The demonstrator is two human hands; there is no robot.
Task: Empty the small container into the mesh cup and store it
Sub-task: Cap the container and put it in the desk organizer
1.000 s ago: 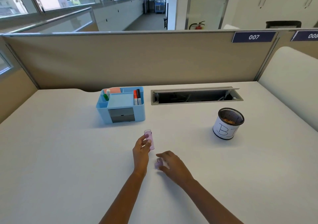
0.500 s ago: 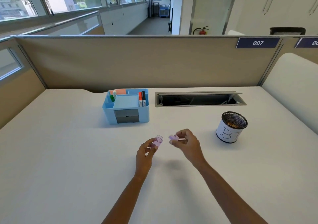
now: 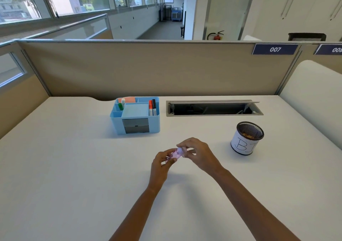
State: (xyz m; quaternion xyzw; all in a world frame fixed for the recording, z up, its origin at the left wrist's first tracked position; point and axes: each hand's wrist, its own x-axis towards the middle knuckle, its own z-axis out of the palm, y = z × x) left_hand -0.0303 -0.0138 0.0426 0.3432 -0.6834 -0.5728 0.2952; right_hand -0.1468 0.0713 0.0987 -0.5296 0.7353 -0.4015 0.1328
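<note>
A small clear pink container (image 3: 174, 154) is held tilted above the middle of the white desk (image 3: 74, 166). My left hand (image 3: 161, 164) grips its body. My right hand (image 3: 199, 153) pinches the pink lid (image 3: 182, 151) against the container's mouth. The black mesh cup (image 3: 247, 138), wrapped in white paper with handwriting, stands to the right with small brownish items inside.
A blue desk organizer (image 3: 136, 116) with markers, sticky notes and grey drawers stands behind my hands. An open cable slot (image 3: 213, 108) is set into the desk at the back. A beige partition (image 3: 148, 68) closes off the far edge.
My right hand picked the lid up from the desk and brought it to the container's mouth. My left hand lifted and tilted the container.
</note>
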